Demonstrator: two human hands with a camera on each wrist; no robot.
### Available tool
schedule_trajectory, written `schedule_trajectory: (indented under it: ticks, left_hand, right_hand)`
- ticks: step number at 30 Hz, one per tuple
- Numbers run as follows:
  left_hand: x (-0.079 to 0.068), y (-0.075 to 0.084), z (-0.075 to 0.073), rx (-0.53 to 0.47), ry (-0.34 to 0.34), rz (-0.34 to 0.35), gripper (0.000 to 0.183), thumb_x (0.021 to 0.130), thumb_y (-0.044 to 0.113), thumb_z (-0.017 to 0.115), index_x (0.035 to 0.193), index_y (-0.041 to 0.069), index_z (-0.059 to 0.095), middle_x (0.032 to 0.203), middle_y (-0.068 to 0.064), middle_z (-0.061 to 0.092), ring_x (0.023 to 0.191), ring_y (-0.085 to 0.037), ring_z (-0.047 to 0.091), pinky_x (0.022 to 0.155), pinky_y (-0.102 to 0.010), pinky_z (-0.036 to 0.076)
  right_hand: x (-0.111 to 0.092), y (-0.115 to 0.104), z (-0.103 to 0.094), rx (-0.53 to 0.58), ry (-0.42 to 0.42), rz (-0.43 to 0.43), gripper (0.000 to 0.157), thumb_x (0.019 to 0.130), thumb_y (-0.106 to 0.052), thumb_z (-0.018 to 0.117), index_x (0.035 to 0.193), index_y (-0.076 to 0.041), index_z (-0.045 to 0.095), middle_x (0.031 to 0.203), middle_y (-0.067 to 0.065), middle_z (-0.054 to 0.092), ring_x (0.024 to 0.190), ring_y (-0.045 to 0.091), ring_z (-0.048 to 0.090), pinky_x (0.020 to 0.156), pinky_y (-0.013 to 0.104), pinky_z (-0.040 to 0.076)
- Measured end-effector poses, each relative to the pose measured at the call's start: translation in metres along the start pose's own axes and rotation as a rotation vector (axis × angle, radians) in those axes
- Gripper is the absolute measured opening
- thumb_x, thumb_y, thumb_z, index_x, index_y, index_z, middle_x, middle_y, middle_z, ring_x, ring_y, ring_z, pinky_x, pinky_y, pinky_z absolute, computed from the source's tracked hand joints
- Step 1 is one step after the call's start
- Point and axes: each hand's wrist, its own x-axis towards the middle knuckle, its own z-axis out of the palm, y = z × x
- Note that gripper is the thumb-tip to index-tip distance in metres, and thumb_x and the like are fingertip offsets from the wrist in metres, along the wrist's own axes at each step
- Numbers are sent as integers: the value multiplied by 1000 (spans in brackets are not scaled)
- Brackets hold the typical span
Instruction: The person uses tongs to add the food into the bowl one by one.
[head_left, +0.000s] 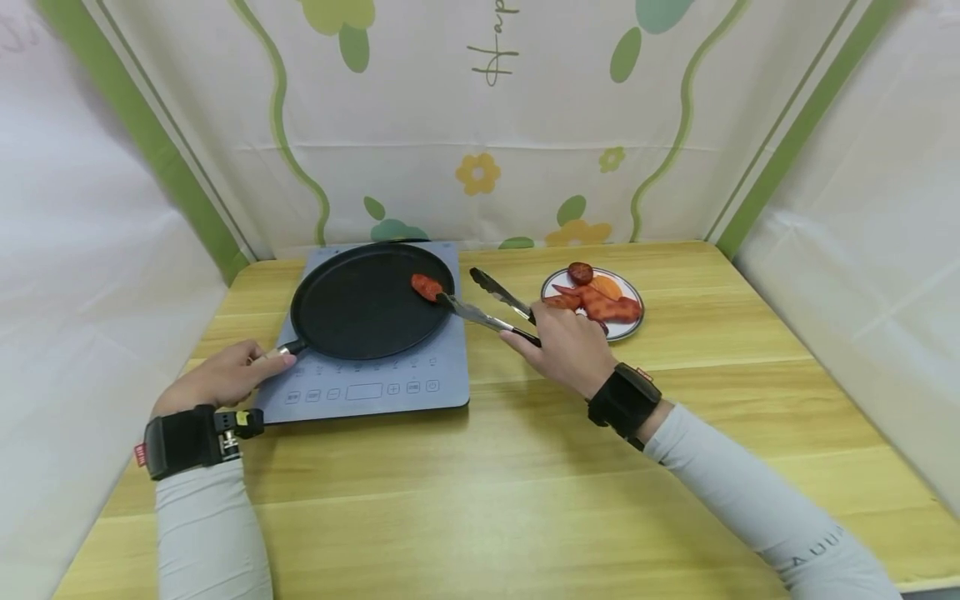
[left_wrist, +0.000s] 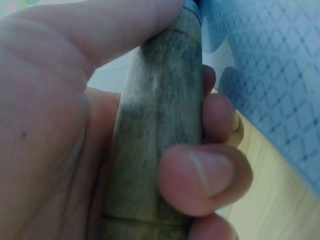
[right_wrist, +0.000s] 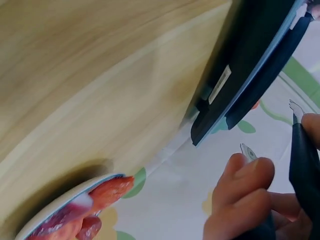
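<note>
My left hand (head_left: pixel 217 379) grips the handle of a round black frying pan (head_left: pixel 352 304). In the left wrist view the fingers curl round this wooden handle (left_wrist: pixel 155 120). A red oval slice (head_left: pixel 427 287), perhaps sausage, is at the pan's right side. My right hand (head_left: pixel 566 346) holds kitchen tongs (head_left: pixel 480 314) with black grips and metal arms. The arms are spread apart: one tip is at the red slice, the other is outside the pan. In the right wrist view, fingers (right_wrist: pixel 245 187) curl around the tongs' black grip (right_wrist: pixel 304 165).
Under the pan lies a flat grey induction cooktop (head_left: pixel 442 392) with touch buttons. Right of it, a white plate (head_left: pixel 628 331) bears bacon-like strips (head_left: pixel 611 308), red slices and an orange piece, partly behind my right hand. Patterned cloth walls (head_left: pixel 420 108) enclose the wooden table (head_left: pixel 525 500).
</note>
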Motion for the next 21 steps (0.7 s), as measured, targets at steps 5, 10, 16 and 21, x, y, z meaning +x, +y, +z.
schedule_trajectory:
  ticks: [5,10,16,21]
  left_hand:
    - [1,-2,2,-7,6,20,52,95,53,49,93,2,43,75,-5,42,64,-21,44,56,-33,36]
    - [2,-3,3,5,15,27,51,96,52,48,92,2,44,75,-6,42,66,-21,44,57,-34,35]
    - [1,-2,1,16,10,12,54,95,56,48,94,2,44,75,-6,42,64,-21,44,57,-34,35]
    - [0,0,0,23,7,6,56,94,58,47,94,2,43,76,-7,42,66,-22,44,57,-34,35]
  right_hand:
    - [-9,7,-1,-64,47,-44,53,91,-63,49,91,-11,47,56,-3,39,43,15,39,39,29,30]
    - [-17,14,-2,-132,70,-64,54,90,-63,50,89,-9,49,57,-2,38,43,15,37,39,28,29]
    - [-27,19,-5,-197,101,-98,58,89,-63,51,95,-6,52,60,-2,39,44,14,37,39,29,30]
    - [-37,24,-7,-223,111,-113,57,89,-63,51,88,-6,49,61,-1,37,43,14,35,37,29,29]
